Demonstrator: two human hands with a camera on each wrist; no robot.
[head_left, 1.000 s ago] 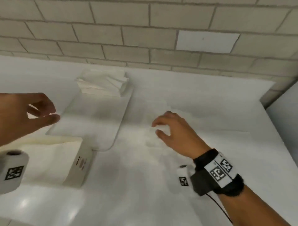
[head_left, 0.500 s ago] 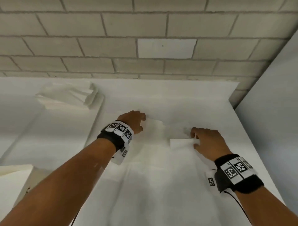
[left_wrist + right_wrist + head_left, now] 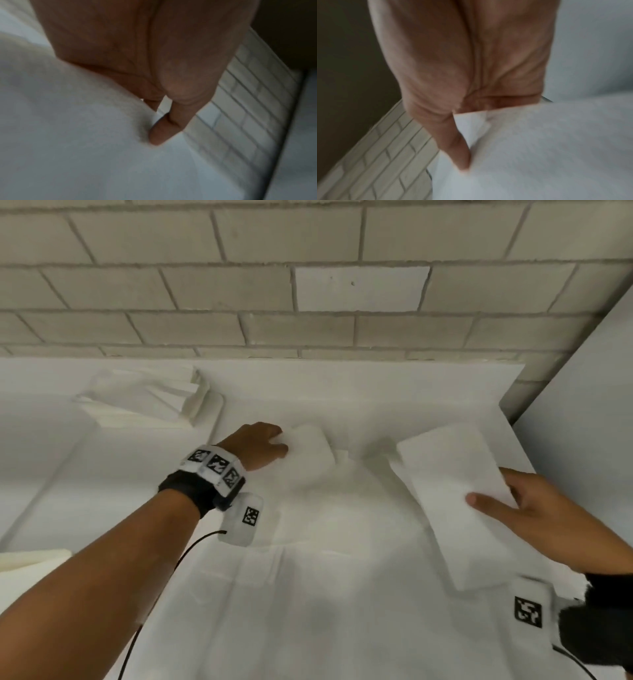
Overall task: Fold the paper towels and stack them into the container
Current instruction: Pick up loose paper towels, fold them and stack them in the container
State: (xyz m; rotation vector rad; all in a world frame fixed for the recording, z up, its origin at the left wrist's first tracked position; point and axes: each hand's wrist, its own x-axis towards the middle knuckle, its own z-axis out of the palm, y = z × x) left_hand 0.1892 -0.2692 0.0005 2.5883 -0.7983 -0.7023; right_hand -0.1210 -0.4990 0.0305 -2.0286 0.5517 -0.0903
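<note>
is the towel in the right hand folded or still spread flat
Partly folded: the right hand pinches the paper towel, its far flap lifted and turned over toward the person; the left hand grips the other corner.

Two hands – left, right – one paper towel lifted, one folded stack, one tray

A pale brick wall (one white block set in it) backs the white counter.
</note>
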